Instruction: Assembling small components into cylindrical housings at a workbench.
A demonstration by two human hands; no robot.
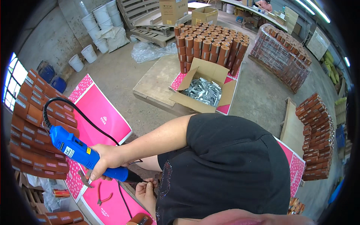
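In my right hand (108, 159) is a blue corded power tool (77, 150), shaped like an inline electric screwdriver. Its black nose points toward my left hand (147, 188), whose fingers are pinched together at the tip. What they hold is too small to make out. Red-handled pliers (100, 197) lie on the pink printed sheet (99, 210) below the tool. A metal hammer head (85, 180) shows partly behind my right hand. At the lower edge, a reddish-brown cylinder (140, 218) is close to my left forearm.
Reddish-brown pieces (35, 123) are stacked high at the left. An open carton (197, 103) of metal pieces stands ahead on a low wooden platform (157, 80), before many upright brown cylinders (206, 47). Another stack (317, 138) rises at the right. The tool's black cable (84, 116) loops across.
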